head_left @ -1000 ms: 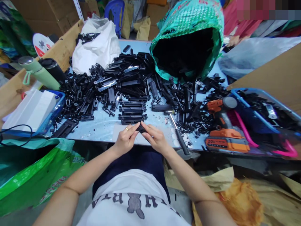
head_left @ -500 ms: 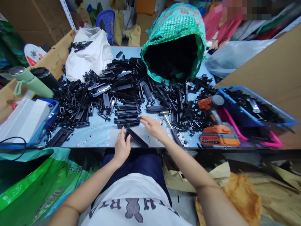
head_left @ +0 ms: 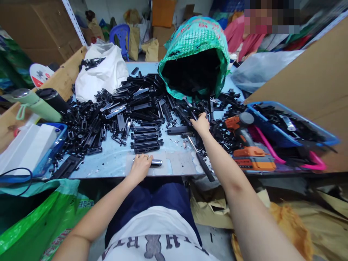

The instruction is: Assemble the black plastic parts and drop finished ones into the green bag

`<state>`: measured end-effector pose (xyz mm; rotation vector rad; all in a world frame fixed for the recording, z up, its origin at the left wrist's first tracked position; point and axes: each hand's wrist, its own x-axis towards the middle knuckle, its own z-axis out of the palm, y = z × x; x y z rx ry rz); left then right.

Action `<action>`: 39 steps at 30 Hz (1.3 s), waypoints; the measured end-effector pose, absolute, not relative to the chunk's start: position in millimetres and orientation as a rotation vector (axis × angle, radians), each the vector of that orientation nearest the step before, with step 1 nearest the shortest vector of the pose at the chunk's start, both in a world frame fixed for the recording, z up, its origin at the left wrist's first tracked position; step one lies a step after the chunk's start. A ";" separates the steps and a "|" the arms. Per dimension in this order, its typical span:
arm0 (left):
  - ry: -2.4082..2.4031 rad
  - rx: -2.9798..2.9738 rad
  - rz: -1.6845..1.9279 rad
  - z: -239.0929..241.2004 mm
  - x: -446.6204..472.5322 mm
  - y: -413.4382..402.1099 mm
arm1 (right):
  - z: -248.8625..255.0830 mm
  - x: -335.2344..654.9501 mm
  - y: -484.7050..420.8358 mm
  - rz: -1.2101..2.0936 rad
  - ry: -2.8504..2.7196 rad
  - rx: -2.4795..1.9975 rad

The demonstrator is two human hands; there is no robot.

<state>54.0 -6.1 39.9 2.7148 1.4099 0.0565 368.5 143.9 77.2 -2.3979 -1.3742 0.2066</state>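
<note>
Reading the clock from your seat, with twelve straight ahead, the heap of black parts (head_left: 89, 119) lay at about half past ten, loose on the blue table (head_left: 95, 166). Near eleven, close to the front edge, your left hand (head_left: 140, 166) had its fingers bent over a silver-topped part (head_left: 157, 162) and seemed closed around it; the exact place of the thumb I could not tell. This part was on the pale sheet (head_left: 160, 170), and its right end came out from under your hand towards twelve. In my judgement, this hold needed to be steady but light, so that the part could not slide or turn.

Just before twelve, farther away than your knuckles, lay the row of black pieces (head_left: 146, 145), side by side. It was better to leave some space there, because a small knock could disturb their order.

At one, your right hand (head_left: 201, 125) was stretched over loose pieces in front of the green bag (head_left: 195, 36). Its thumb and fingers stood apart; whether the tips touched any piece, I could not tell. For such a tangled pile, pinching one piece and lifting, not dragging, was the wiser way. Your forearm (head_left: 228, 174) passed between the hammer (head_left: 203, 161) and the orange drill (head_left: 247, 152), so a careful elbow was advisable.
</note>
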 end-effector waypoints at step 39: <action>1.075 2.536 0.467 36.5 58.0 2.1 | 86.3 280.6 -37.1 0.061 -2.984 -1.477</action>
